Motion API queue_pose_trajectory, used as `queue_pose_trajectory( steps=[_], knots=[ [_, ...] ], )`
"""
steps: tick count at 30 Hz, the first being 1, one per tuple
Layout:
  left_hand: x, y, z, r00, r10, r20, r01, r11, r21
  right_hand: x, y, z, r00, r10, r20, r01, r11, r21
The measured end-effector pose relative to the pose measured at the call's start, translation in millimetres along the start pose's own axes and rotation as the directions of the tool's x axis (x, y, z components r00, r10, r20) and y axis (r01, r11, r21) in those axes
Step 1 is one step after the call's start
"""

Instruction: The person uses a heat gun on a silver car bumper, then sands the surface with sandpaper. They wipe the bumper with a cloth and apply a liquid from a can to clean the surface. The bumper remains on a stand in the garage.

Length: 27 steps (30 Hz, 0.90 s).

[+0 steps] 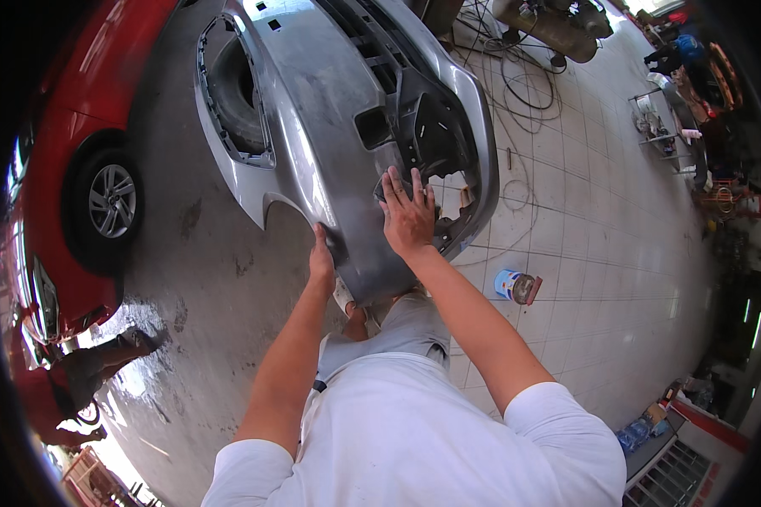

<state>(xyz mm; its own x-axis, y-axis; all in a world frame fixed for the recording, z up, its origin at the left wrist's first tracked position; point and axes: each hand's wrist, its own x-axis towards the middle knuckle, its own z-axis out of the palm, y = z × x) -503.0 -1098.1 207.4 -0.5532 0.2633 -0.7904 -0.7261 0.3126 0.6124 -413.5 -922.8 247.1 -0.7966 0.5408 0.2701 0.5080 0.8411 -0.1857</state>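
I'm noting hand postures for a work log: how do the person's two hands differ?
The left hand is at the grey bumper's side edge; the right hand lies over its upper face. The left hand's fingers are mostly hidden, while the right hand's are visible and spread. Both are bare.

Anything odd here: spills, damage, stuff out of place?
Mainly the bumper: its finish is patchy, dull gray against glossy silver edges. The floor by the red car shines as if wet, though it may be glare. A dark hose or cable lies loosely looped on the tiles.
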Motion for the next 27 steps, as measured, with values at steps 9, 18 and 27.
queue_pose_trajectory(
  steps=[9,18,27],
  knots=[
    [5,-5,0,1.000,-0.006,0.009,0.006,0.999,-0.034,-4,6,-1,1.000,-0.015,0.022,0.016,0.999,-0.029],
    [23,-13,-6,1.000,0.001,-0.003,-0.001,0.997,-0.076,-6,10,12,0.999,0.005,-0.043,-0.006,0.999,-0.034],
    [29,-26,-9,1.000,-0.008,0.013,0.009,0.991,-0.132,-3,0,17,0.948,0.317,-0.039,-0.307,0.937,0.166]
  ],
)
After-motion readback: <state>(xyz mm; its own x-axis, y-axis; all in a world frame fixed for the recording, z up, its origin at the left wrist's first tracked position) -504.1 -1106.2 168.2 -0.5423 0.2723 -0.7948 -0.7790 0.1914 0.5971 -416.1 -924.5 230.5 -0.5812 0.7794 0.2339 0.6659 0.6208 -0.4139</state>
